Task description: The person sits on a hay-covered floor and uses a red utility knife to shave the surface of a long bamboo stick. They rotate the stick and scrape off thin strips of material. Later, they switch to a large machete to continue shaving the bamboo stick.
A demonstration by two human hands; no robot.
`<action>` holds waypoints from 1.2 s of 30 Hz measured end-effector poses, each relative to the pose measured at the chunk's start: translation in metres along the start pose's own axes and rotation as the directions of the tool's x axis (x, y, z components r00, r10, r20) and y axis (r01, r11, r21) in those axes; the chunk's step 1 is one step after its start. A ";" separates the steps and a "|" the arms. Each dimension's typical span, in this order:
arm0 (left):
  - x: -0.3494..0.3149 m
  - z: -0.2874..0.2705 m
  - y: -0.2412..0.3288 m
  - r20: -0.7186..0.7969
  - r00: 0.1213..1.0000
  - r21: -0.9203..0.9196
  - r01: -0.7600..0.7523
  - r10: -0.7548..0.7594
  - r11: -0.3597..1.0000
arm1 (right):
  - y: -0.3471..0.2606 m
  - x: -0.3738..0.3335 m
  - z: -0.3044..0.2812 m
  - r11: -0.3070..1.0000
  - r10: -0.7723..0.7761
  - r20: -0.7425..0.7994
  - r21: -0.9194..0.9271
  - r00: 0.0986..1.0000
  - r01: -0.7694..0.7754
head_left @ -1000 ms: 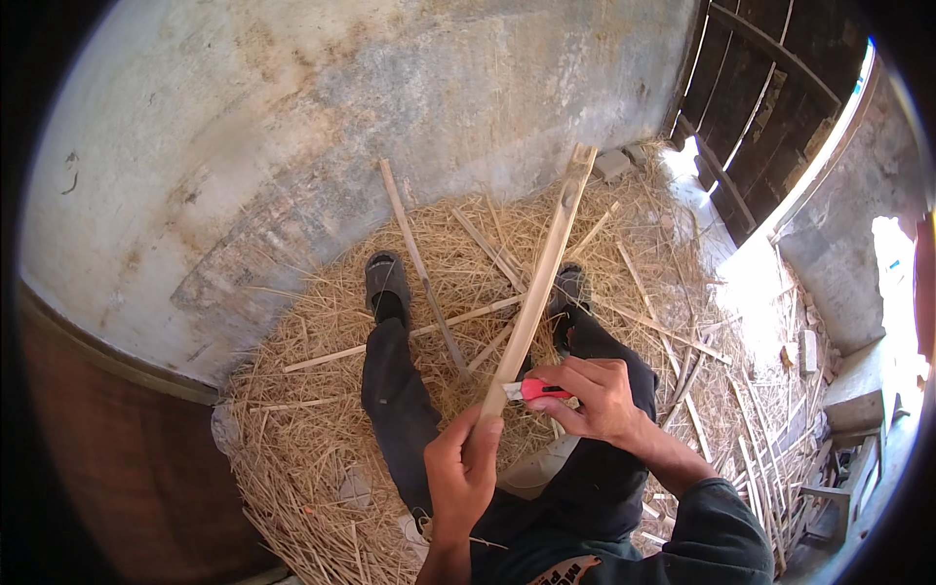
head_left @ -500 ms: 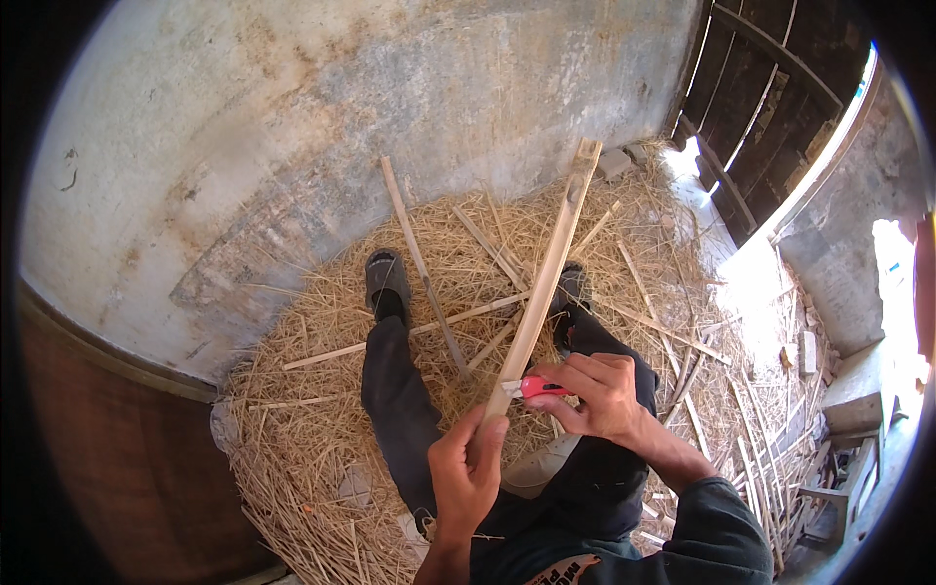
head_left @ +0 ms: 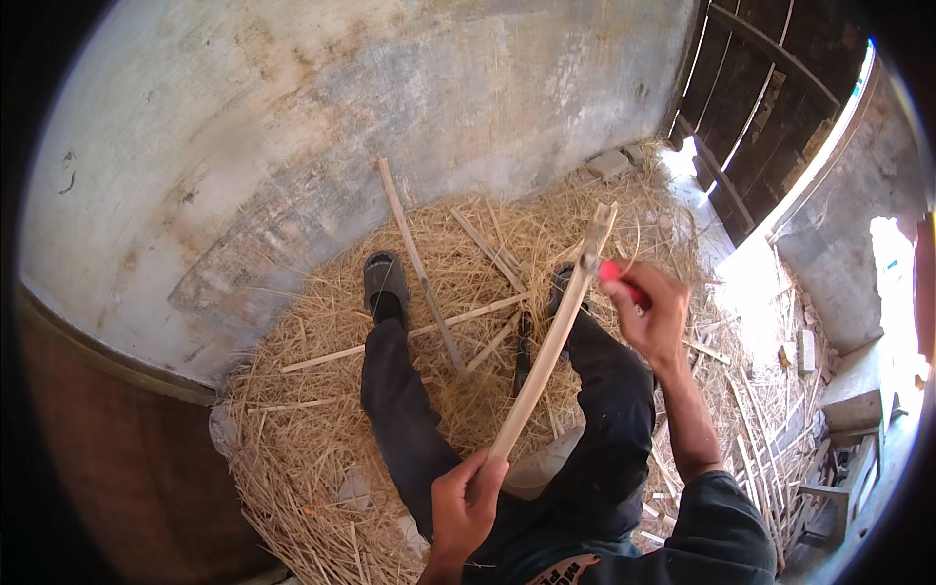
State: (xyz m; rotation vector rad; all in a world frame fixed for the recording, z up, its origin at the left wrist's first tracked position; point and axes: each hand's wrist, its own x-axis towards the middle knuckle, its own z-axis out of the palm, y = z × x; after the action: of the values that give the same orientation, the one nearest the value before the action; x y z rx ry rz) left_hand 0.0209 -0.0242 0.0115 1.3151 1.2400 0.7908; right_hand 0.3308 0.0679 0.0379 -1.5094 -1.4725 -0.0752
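Note:
My left hand (head_left: 466, 502) is closed around the lower end of a long split bamboo strip (head_left: 538, 380), which slants up and to the right between my legs. A red box cutter (head_left: 614, 273) sits in my right hand (head_left: 658, 314), fingers wrapped about its handle. Its blade lies against the strip near the far end, at a darker node; the contact itself is small and partly blurred. A thin curl of bamboo (head_left: 638, 239) stands out beside the knife. Beneath the strip, a long dark object (head_left: 523, 356) rests on the straw, its kind unclear.
Straw and shavings (head_left: 302, 439) cover the floor around my shoes. Several loose bamboo strips (head_left: 419, 258) lie there, one leaning against the stained wall (head_left: 390, 97). Brick pieces (head_left: 609, 164) sit by the wall, and a wooden frame (head_left: 838, 492) stands at the right.
My right hand has slid the box cutter up along the strip, from near my left hand to close to the far end. The strip's far end has dropped lower. A dark object beneath it now shows.

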 end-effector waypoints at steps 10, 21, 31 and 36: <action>0.008 -0.010 -0.014 0.090 0.996 -0.068 0.036 -0.030 0.997 | 0.029 -0.008 0.007 0.836 0.306 0.227 0.401 0.924 -0.375; 0.036 0.005 0.014 0.145 0.989 -0.154 -0.009 0.032 0.988 | -0.030 -0.063 0.018 0.957 -0.215 0.271 0.251 0.938 0.146; 0.038 0.016 0.020 0.021 0.990 0.016 -0.142 0.141 0.990 | -0.040 -0.079 0.028 0.949 -0.295 0.239 0.183 0.925 0.255; 0.038 0.017 0.017 -0.010 0.982 0.085 -0.188 0.190 0.978 | -0.043 -0.073 0.025 0.951 -0.303 0.234 0.139 0.924 0.277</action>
State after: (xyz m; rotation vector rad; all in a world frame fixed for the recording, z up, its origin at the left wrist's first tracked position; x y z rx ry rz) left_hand 0.0495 0.0104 0.0171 1.5141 1.1844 0.8940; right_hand 0.2639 0.0217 0.0029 -1.2409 -1.8713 0.0180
